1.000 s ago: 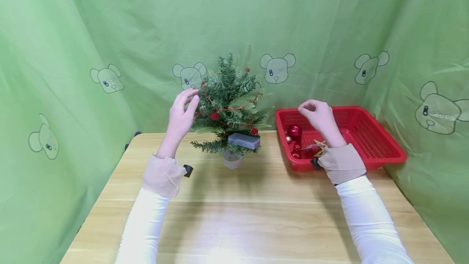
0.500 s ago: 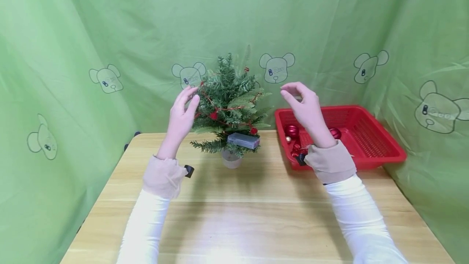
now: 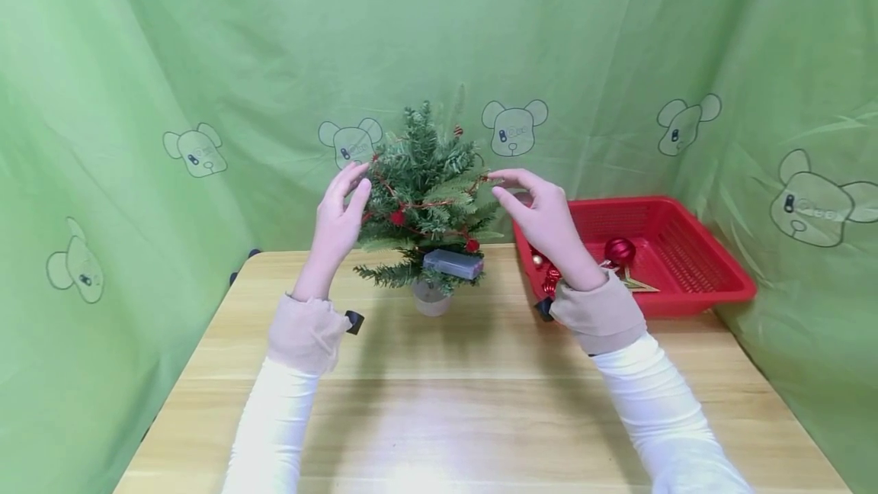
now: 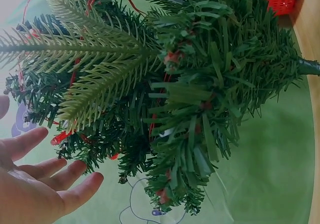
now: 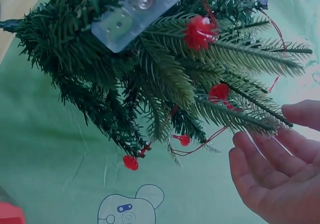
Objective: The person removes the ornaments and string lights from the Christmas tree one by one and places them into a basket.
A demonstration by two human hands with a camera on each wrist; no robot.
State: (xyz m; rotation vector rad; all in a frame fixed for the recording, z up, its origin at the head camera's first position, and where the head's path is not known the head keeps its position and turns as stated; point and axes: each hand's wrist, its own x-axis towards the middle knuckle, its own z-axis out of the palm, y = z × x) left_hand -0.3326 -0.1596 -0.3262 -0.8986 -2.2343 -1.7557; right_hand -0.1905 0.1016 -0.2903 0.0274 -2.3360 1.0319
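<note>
A small green Christmas tree [image 3: 425, 189] stands in a whitish pot [image 3: 432, 299], wound with a red string of small decorations such as a red flower [image 5: 200, 32]. A clear battery box [image 3: 453, 264] hangs among its lower branches. My left hand [image 3: 341, 208] is at the tree's left side, fingers loosely spread near the branches and holding nothing. On the other side, my right hand [image 3: 542, 216] has its thumb and fingers apart around a branch tip [image 5: 277, 126]. Whether the fingers touch that tip, I cannot tell.
To the right of the tree stands a red plastic basket [image 3: 713, 280]. Inside lie a shiny red ball [image 3: 620, 251], a gold star [image 3: 638, 280] and smaller ornaments, partly hidden by the right arm. Green curtains [image 3: 274, 59] enclose the wooden table [image 3: 425, 387].
My right hand has moved left from above the basket to the tree's right side, with thumb and fingertips now farther apart. The left hand has stayed nearly still.
</note>
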